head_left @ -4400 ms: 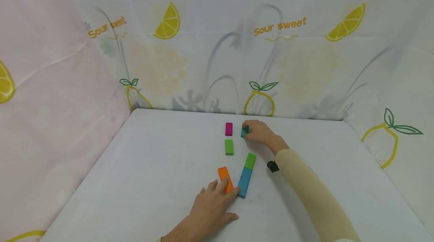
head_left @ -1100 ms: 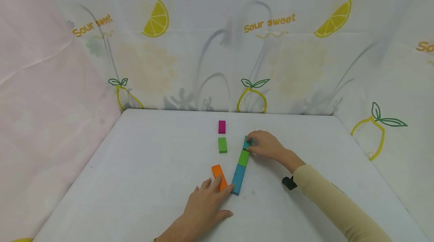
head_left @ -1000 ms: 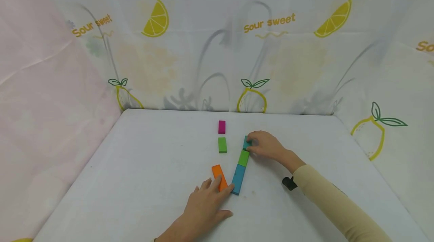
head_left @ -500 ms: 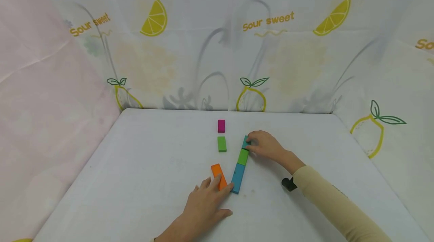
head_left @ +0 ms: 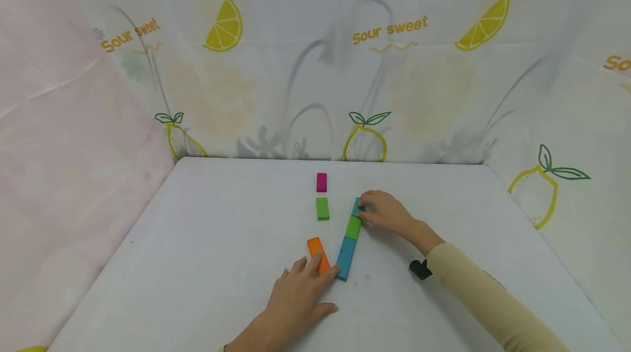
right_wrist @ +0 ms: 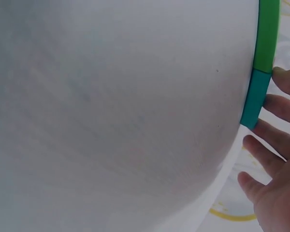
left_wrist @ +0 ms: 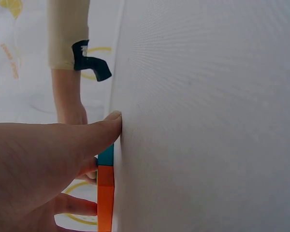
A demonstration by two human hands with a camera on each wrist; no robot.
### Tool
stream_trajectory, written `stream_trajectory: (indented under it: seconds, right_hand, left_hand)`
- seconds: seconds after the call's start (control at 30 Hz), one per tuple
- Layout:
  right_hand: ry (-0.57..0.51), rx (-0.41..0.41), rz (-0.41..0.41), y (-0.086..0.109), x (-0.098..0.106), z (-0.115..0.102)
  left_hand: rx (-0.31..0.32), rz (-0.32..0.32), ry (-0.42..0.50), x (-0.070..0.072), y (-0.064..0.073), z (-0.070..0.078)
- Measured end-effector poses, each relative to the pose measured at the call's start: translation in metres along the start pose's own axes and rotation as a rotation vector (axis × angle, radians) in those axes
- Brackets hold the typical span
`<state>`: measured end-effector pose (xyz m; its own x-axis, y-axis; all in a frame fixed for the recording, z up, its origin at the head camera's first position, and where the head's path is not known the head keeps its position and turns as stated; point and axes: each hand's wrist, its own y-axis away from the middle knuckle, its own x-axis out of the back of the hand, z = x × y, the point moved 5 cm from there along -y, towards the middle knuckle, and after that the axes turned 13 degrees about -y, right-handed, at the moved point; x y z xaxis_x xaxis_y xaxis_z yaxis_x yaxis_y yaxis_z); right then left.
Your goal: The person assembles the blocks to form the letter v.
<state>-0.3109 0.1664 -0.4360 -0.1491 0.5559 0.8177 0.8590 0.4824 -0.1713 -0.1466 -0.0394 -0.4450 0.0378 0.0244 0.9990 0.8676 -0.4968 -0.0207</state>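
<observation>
In the head view a slanted row holds a long blue block [head_left: 346, 258], a green block [head_left: 353, 228] and a short teal block [head_left: 356, 207], end to end. My right hand [head_left: 389, 214] pinches the teal block at the row's far end, thumb near the green joint. Its other fingers spread past the block in the right wrist view. My left hand [head_left: 298, 294] lies with extended fingers, one on the orange block [head_left: 318, 253] and another at the blue block's near end. The orange block [left_wrist: 106, 198] hides part of the row in the left wrist view.
A second green block [head_left: 322, 208] and a magenta block [head_left: 321, 182] lie left of the row, apart from each other. The white table [head_left: 207, 242] ends at a lemon-print cloth [head_left: 296, 78] behind. A black wrist-worn piece [head_left: 420, 269] hangs by the right sleeve.
Since the oldest frame, my right hand has brought the teal block nearer, against the green block's far end. Over the last second both hands have stayed in place; only the view shifts slightly.
</observation>
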Motion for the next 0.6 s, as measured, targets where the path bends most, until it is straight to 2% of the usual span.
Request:
stream_trajectory:
  seconds: [0.37, 0.6]
  right_hand:
    - [-0.012, 0.019, -0.002, -0.0006, -0.0012, 0.0025]
    - [-0.027, -0.014, -0.009, -0.0008, -0.0010, 0.0036]
  left_hand:
    - [0.007, -0.016, -0.003, -0.0022, -0.0020, -0.0003]
    - [0.005, -0.012, -0.005, -0.0014, -0.0019, -0.0001]
